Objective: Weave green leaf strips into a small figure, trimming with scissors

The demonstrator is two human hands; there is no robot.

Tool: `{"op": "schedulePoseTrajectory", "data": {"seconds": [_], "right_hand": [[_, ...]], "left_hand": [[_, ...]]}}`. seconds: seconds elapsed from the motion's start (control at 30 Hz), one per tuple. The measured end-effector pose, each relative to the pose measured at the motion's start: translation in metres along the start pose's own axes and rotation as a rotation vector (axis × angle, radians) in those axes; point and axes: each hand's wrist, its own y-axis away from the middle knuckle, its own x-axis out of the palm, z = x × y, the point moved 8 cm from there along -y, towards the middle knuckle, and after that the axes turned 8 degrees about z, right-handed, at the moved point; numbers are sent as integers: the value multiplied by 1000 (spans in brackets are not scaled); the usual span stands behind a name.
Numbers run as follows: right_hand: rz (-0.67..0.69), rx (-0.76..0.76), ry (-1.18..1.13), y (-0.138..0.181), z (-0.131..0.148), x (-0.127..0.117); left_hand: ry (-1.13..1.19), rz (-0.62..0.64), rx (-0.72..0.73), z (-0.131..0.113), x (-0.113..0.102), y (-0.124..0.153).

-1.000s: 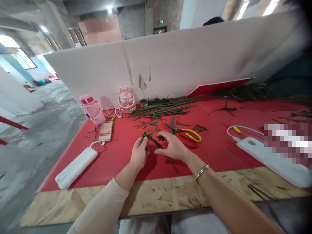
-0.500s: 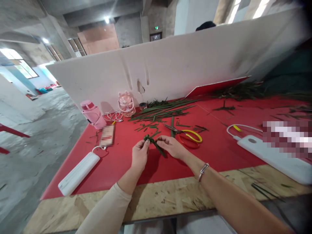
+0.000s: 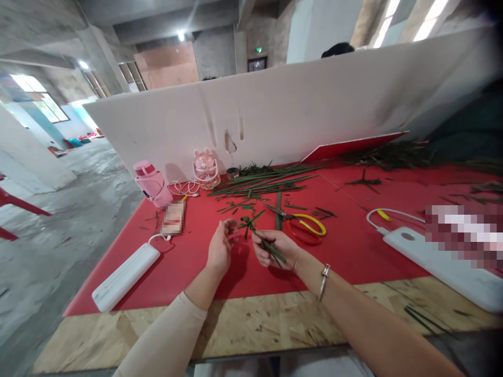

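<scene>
My right hand (image 3: pixel 280 248) grips a knotted green leaf strip (image 3: pixel 271 248) between thumb and fingers, its long tail slanting down across the palm. The knotted end, with several short points sticking out, rises toward my left hand (image 3: pixel 220 247). That hand is held beside the knot, fingers slightly curled and apart, with nothing in them. Just beyond my right hand lie scissors (image 3: pixel 310 224) with yellow and red handles, blades parted over a flat green leaf strip (image 3: pixel 279 201). Small green cuttings (image 3: pixel 236 205) are scattered behind the knot.
Long green strips (image 3: pixel 267 180) lie in a bundle at the back, near a pink bottle (image 3: pixel 151 183) and a pink bear-eared cup (image 3: pixel 206 170). White power banks (image 3: pixel 126 277) flank my arms. A white partition (image 3: pixel 275 110) closes off the red table's far side.
My left hand has let go of the knotted leaf strip and drawn slightly left. My right hand has closed around the strip, which now points up and left. The view has shifted slightly.
</scene>
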Motion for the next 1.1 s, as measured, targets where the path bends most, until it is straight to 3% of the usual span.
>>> {"op": "schedulePoseTrajectory", "data": {"seconds": [0.13,0.27,0.37,0.47,0.6,0.73,0.87,1.1], "right_hand": [[71,84,-76,6,-4,2],[102,111,-96,8,-6,3],[77,143,-45,7,-9,-2],[-46,120,113,4,-7,-14],[-233,-60,516,3,13,-24],[-249,-175,752,5,27,-18],[-185,-144,651,5,24,-16],[2,-23,309,2,1,-4]], "left_hand": [[-41,168,-25,-3,15,3],[27,194,-90,2,18,4],[173,232,-222,11,19,3],[240,284,-302,16,21,4],[220,299,-315,16,21,6],[96,266,-163,7,16,3],[24,264,-79,0,14,0],[10,472,-209,-1,29,12]]}}
